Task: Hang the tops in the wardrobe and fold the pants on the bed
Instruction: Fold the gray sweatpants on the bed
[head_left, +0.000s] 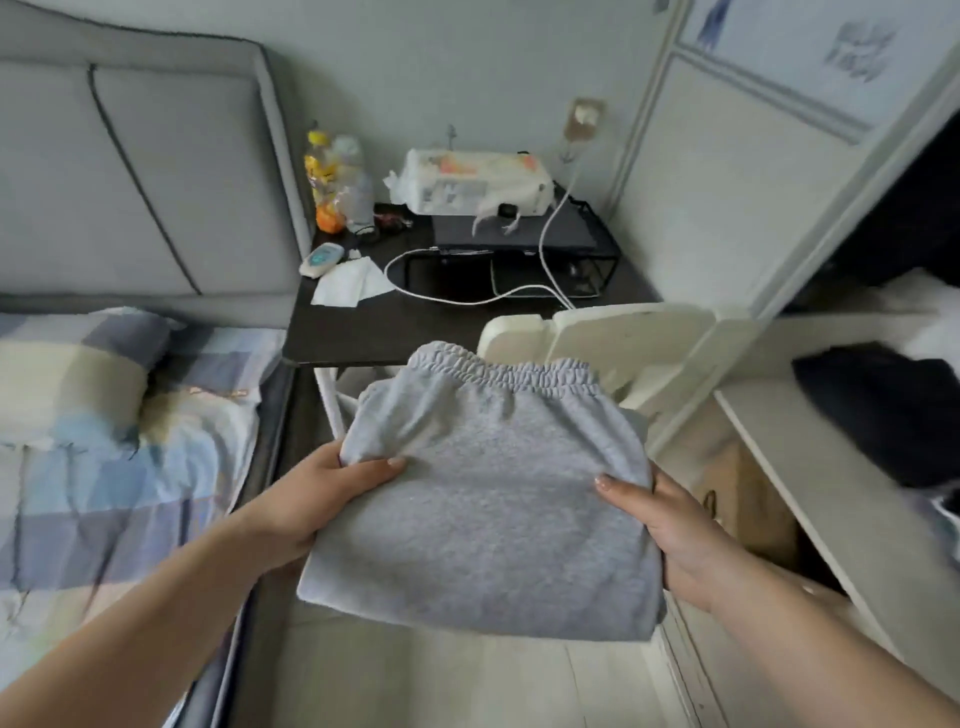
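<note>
Folded grey sweatpants (493, 488) with an elastic waistband on the far side are held in the air over the floor between the bed and the wardrobe. My left hand (322, 499) grips their left edge, thumb on top. My right hand (670, 525) grips the right edge the same way. The bed (104, 415) with a checked blue and cream cover lies at the left. The open wardrobe (831, 467) stands at the right, with dark clothes (883, 410) lying on a white shelf.
A dark bedside table (415, 322) straight ahead carries bottles (337, 182), a tissue pack (478, 182), white cables and a black wire rack. A white chair back (613, 338) stands just behind the pants. A brown paper bag (748, 499) sits low in the wardrobe.
</note>
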